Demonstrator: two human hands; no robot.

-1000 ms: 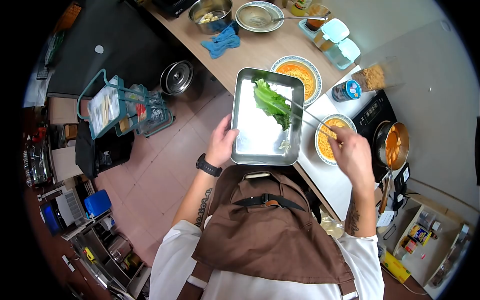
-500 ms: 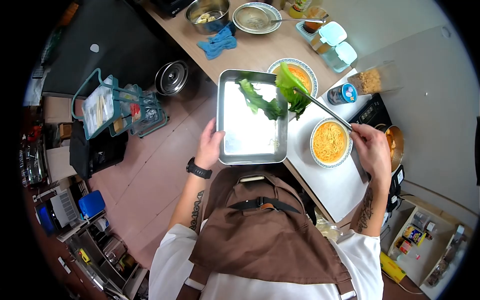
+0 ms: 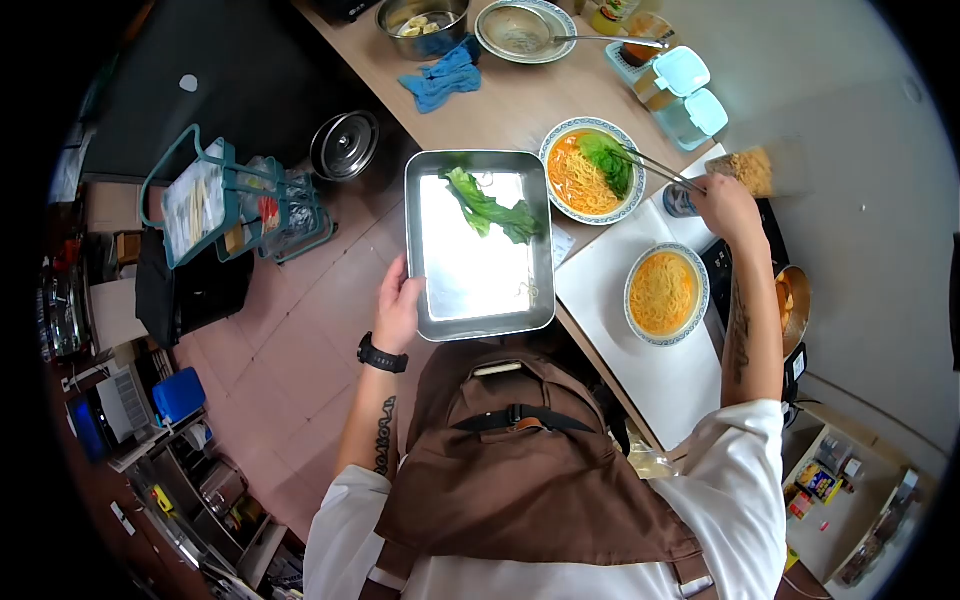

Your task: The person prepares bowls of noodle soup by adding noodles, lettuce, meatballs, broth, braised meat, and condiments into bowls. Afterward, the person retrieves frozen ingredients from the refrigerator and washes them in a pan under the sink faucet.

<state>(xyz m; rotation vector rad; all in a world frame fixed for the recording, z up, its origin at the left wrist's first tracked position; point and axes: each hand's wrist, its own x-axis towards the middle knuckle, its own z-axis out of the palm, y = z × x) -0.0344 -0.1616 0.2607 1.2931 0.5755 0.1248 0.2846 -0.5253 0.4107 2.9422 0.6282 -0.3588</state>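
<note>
My left hand (image 3: 397, 303) grips the left edge of a rectangular metal tray (image 3: 480, 326), held up in front of the apron. A leafy green (image 3: 488, 208) lies in the tray. With my right hand (image 3: 727, 207) I hold a pair of metal chopsticks (image 3: 662, 170), whose tips reach into the far noodle bowl (image 3: 578, 178). Green lettuce-like leaves (image 3: 608, 162) rest on the noodles there, touching the chopsticks. A second noodle bowl (image 3: 665, 294), without greens, stands closer to me on the white surface.
A blue cloth (image 3: 443, 78), a metal pot (image 3: 422, 28) and a strainer on a plate (image 3: 520, 30) sit at the back of the table. Lidded containers (image 3: 690, 95) and a can (image 3: 680, 201) are on the right. A pan (image 3: 793, 308) lies beyond my right forearm.
The chopsticks have carried a leafy green from above the tray's right edge into the far bowl. My left hand and the tray have shifted slightly left, away from that bowl.
</note>
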